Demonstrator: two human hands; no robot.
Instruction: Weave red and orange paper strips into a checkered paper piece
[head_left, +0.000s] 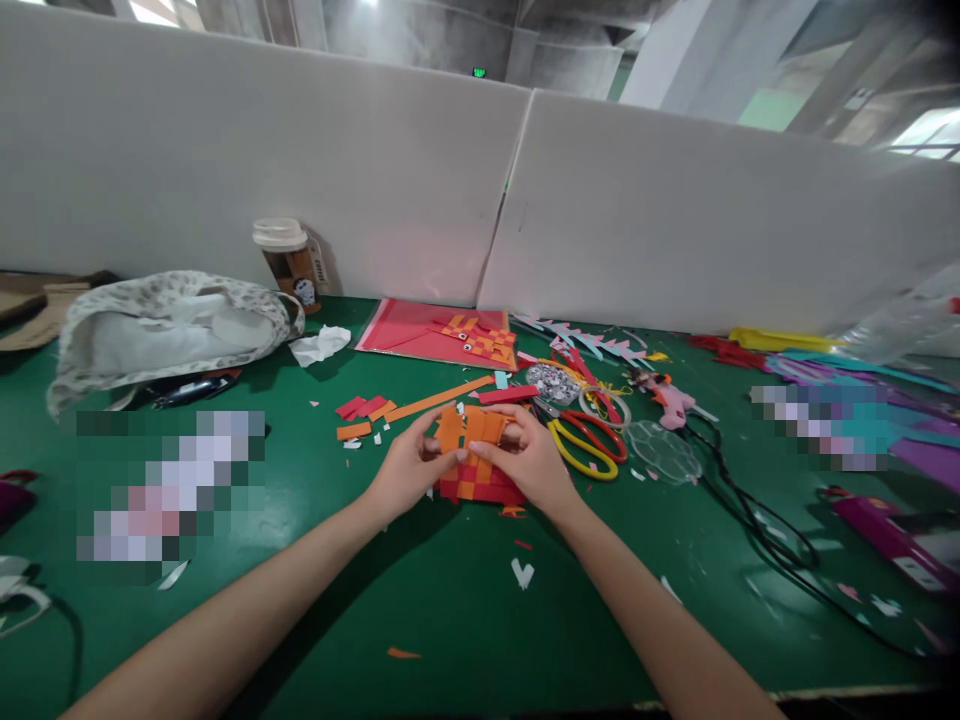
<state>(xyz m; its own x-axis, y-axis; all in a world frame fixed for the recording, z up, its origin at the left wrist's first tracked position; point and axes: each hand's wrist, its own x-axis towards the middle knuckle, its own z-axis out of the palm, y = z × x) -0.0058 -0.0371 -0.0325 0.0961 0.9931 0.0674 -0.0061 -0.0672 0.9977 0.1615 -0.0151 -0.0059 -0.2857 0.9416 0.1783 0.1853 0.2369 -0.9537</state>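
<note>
Between my hands is a woven piece of orange and red paper strips point(469, 478), held just over the green table. My left hand point(415, 462) pinches its left side, thumb on the front and fingers behind. On the other side my right hand point(534, 458) grips the upper right part the same way, its thumb near the middle. Several loose orange and red strips point(365, 408) lie just beyond my left hand. A long orange strip point(442, 398) lies behind the woven piece. Scissors with yellow and red handles point(589, 448) rest beside my right hand.
Red paper point(397, 330) with woven fish-like pieces lies at the back. A pink glue gun point(673, 402) with a black cord and a magenta glue gun point(889, 530) are on the right. A lidded cup point(289, 265) and a patterned cloth bag point(180, 320) stand left, before a white partition point(300, 130).
</note>
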